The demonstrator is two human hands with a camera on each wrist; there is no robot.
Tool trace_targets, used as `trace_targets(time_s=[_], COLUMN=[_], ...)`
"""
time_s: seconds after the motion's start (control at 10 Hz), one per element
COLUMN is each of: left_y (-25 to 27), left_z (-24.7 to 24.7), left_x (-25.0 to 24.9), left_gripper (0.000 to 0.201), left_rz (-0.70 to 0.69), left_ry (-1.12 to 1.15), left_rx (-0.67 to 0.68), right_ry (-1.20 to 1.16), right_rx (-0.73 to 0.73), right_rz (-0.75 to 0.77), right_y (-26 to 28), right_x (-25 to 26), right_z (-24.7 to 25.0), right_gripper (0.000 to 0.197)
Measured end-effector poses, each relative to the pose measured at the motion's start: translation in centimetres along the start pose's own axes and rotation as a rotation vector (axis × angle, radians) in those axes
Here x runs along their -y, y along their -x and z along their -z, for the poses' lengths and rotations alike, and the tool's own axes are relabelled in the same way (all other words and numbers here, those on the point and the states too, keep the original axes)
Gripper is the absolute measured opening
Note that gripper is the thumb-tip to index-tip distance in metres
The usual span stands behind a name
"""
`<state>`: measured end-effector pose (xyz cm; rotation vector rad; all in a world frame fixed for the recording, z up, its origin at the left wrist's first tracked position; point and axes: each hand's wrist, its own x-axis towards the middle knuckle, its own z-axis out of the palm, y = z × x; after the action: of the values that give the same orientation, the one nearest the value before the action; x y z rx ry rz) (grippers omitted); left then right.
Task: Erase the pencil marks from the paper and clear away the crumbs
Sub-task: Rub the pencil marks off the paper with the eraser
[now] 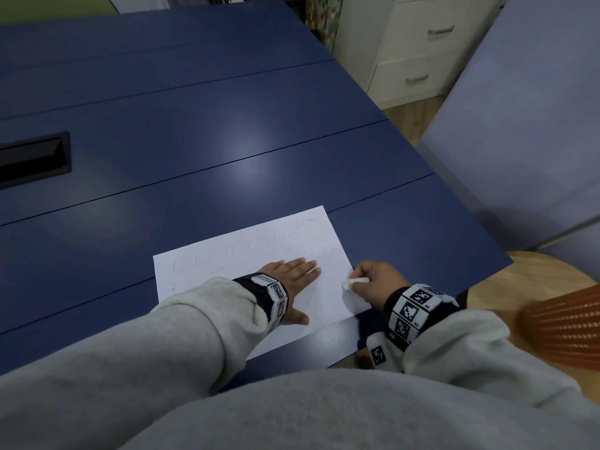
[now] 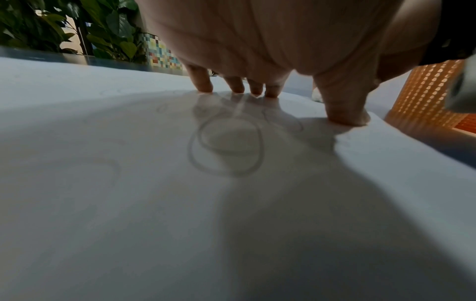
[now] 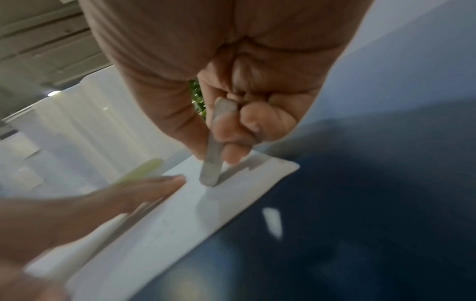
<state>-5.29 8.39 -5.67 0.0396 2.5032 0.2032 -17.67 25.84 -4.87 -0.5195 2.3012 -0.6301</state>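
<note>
A white sheet of paper (image 1: pixel 328 298) with faint pencil loops (image 1: pixel 246 251) lies near the front right corner of the blue table (image 1: pixel 194 141). My left hand (image 1: pixel 293 276) lies flat on the sheet with straight fingers, holding it down. My right hand (image 1: pixel 373 280) pinches a white eraser (image 1: pixel 355 282) and sets its end on the paper's right edge. In the right wrist view the eraser (image 3: pixel 212 163) stands tilted with its tip on the paper (image 3: pixel 180 224). The left wrist view shows my fingertips (image 2: pixel 204 87) on the paper (image 2: pixel 103 203) beyond a drawn loop (image 2: pixel 226 146).
The table's right edge runs close past my right hand, with wooden floor (image 1: pixel 519 274) below. An orange mesh object (image 1: pixel 565 326) sits at the right. A black recessed slot (image 1: pixel 35 157) is set in the table at the left. White drawers (image 1: pixel 418 50) stand behind.
</note>
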Motion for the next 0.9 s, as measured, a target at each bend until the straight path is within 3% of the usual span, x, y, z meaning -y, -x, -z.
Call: trace_targets(time_s=[0.1, 0.2, 0.4, 0.5, 0.7, 0.8, 0.9], left_y=[-0.1, -0.1, 0.0, -0.1, -0.2, -0.2, -0.2], left_z=[0.0, 0.0, 0.1, 0.0, 0.0, 0.0, 0.0], left_x=[0.1, 0.0, 0.0, 0.0, 0.0, -0.1, -0.1], left_gripper=[0.094, 0.095, 0.094, 0.095, 0.096, 0.095, 0.096], left_rz=[-0.001, 0.002, 0.003, 0.007, 0.011, 0.013, 0.017], left_ry=[-0.001, 0.002, 0.003, -0.002, -0.01, -0.011, -0.012], left_rx=[-0.005, -0.007, 0.0, 0.001, 0.003, 0.003, 0.012], right_ry=[-0.007, -0.044, 0.014, -0.041, -0.053, -0.078, -0.042], right_rx=[0.041, -0.042, 0.112, -0.047, 0.102, -0.054, 0.116], right_rz=[-0.005, -0.013, 0.022, -0.005, -0.013, -0.023, -0.024], right_y=[0.2, -0.3, 0.4, -0.6, -0.2, -1.0, -0.3], right_x=[0.0, 0.0, 0.9, 0.9, 1.6, 1.3, 1.6], right_z=[0.0, 0.6, -0.2, -0.1, -0.7, -0.1, -0.6], right_gripper=[0.018, 0.018, 0.016, 0.019, 0.016, 0.018, 0.016])
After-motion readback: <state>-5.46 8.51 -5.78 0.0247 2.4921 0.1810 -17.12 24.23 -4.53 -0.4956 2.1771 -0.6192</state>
